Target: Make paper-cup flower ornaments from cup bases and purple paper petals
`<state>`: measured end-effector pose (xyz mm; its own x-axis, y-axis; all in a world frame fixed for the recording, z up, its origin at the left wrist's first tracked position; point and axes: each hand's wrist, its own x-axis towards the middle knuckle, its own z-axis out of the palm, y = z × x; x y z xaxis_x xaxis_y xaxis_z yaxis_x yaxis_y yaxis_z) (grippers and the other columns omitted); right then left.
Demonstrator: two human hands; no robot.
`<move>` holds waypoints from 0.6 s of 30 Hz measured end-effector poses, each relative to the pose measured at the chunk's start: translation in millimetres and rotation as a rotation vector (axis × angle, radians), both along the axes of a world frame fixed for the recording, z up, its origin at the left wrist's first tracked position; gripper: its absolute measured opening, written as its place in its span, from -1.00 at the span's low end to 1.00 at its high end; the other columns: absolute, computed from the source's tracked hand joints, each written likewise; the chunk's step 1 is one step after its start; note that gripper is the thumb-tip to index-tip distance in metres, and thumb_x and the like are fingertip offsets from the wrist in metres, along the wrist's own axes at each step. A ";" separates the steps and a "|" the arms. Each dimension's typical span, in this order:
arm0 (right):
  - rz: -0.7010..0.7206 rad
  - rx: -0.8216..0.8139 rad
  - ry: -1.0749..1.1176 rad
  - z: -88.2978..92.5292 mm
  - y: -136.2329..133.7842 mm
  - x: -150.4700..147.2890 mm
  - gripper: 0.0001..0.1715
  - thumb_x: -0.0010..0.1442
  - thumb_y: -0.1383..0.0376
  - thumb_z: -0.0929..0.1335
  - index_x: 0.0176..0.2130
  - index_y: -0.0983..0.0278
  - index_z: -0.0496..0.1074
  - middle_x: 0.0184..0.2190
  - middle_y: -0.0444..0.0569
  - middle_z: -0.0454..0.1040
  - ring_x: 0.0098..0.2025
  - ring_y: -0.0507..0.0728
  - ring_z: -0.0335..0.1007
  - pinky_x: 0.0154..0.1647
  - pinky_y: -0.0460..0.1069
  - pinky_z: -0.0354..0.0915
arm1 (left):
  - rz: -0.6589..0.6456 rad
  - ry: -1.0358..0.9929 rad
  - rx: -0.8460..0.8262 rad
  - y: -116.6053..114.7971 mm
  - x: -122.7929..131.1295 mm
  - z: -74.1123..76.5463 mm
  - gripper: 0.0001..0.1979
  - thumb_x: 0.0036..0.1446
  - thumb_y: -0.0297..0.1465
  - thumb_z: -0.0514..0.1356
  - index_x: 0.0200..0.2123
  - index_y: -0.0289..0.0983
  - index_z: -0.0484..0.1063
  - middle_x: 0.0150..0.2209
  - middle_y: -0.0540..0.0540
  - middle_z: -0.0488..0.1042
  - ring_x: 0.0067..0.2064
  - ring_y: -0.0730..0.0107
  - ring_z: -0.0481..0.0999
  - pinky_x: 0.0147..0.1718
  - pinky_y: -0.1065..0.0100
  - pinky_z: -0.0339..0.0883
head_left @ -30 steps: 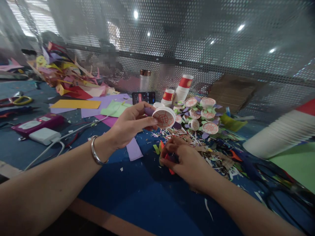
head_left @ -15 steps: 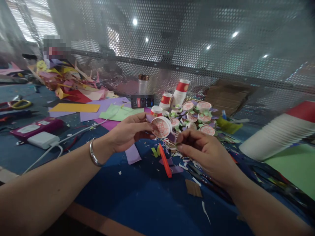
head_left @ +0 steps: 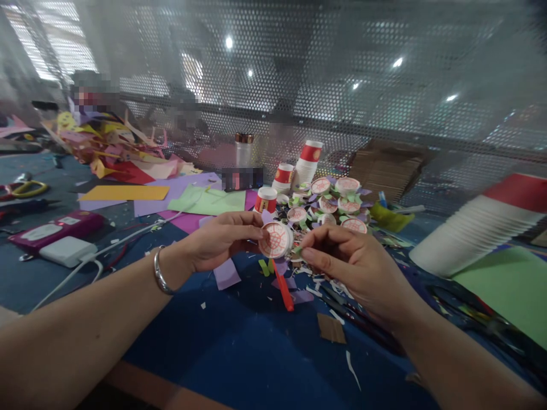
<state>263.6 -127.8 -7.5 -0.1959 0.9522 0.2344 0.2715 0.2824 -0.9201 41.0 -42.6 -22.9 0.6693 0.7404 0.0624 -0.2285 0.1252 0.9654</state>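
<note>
My left hand (head_left: 228, 239), with a silver bangle on its wrist, grips a round cut-off paper cup bottom (head_left: 274, 240) by its left edge. Red lines like a turtle shell are drawn on the white disc, and purple paper tabs stick out above and below it. Just right of the disc, my right hand (head_left: 342, 256) pinches a small green paper piece (head_left: 298, 250), partly hidden by the fingertips. Below the disc lies an orange-red pen (head_left: 284, 287), its upper end covered. Several similar decorated cup bottoms (head_left: 328, 204) are piled behind the hands.
Stacked paper cups (head_left: 478, 228) lean at the right beside a green sheet (head_left: 508, 290). Dark-handled scissors (head_left: 359, 316) lie under my right forearm. Coloured paper (head_left: 123, 192), a purple device (head_left: 60, 230) and a white cable occupy the left. Behind stand a phone (head_left: 241, 179) and bottle (head_left: 244, 151).
The cup bottom has come slightly lower and turned its patterned face more toward me. My right hand with the green piece is closer to its edge. The view has shifted slightly.
</note>
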 end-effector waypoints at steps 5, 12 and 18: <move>0.008 -0.007 -0.035 1.2 0.5 -0.7 -0.84 0.21 0.22 0.45 -0.33 0.26 0.49 -0.45 -0.17 0.42 -0.45 -0.03 0.27 -0.44 -0.10 0.20 | -0.010 0.010 0.017 0.8 -0.2 -1.8 -0.90 0.07 -0.45 0.35 -0.32 -0.33 0.52 -0.36 -0.03 0.52 -0.33 0.47 0.51 -0.23 0.41 0.41; 0.019 -0.022 -0.049 -1.4 2.8 -1.9 -0.82 0.20 0.19 0.46 -0.34 0.26 0.48 -0.43 -0.14 0.47 -0.42 0.00 0.33 -0.39 -0.08 0.23 | 0.004 0.032 0.020 -1.0 1.0 -2.8 -0.86 0.05 -0.45 0.37 -0.29 -0.32 0.52 -0.37 -0.04 0.54 -0.33 0.45 0.52 -0.21 0.39 0.41; 0.026 -0.047 -0.107 -2.2 2.9 -1.2 -0.77 0.18 0.15 0.46 -0.34 0.26 0.48 -0.42 -0.13 0.46 -0.39 0.02 0.30 -0.37 -0.06 0.22 | -0.003 0.031 0.015 -2.1 1.2 -2.1 -0.85 0.04 -0.46 0.37 -0.28 -0.31 0.51 -0.39 -0.04 0.54 -0.35 0.45 0.53 -0.25 0.40 0.40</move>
<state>262.4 -124.8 -9.7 -0.2422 0.9559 0.1661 0.3620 0.2478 -0.8986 42.2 -44.7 -25.0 0.6729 0.7379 0.0521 -0.1977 0.1115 0.9739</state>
